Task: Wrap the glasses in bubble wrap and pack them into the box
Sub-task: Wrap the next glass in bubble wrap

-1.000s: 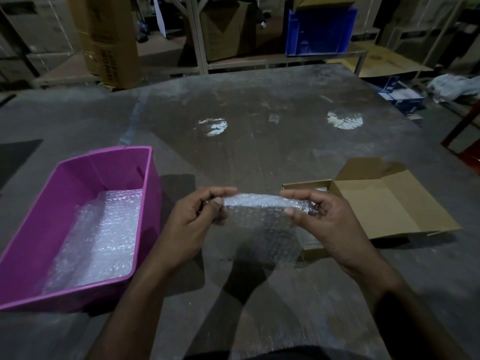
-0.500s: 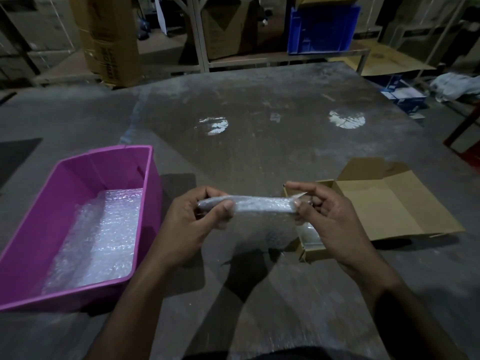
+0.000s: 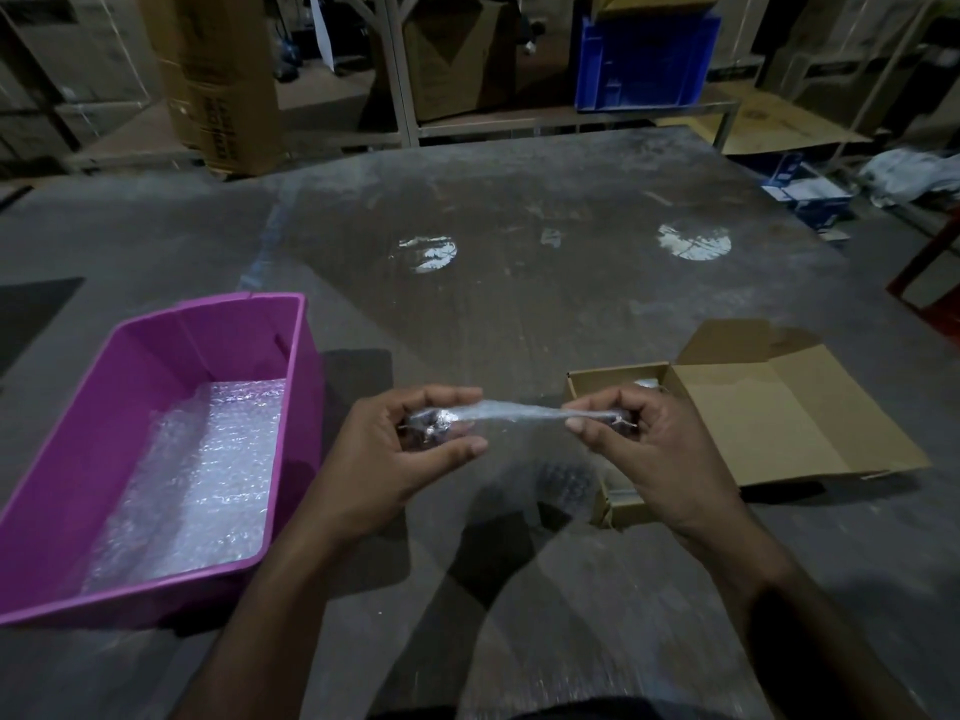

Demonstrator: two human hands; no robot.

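A slim roll of clear bubble wrap [image 3: 511, 412] is held level above the grey surface [image 3: 519, 304], pinched at one end by the left hand [image 3: 410, 454] and at the other by the right hand [image 3: 639, 449]. The open brown cardboard box [image 3: 769, 407] is seen just right of the roll, the purple plastic bin [image 3: 156, 449] well left.

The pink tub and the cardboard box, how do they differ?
The pink tub is plastic, lidless and sits left of the hands; the cardboard box is brown, with its flap folded open, on the right. The tub looks larger and holds loose bubble wrap. Both stand open on the table.
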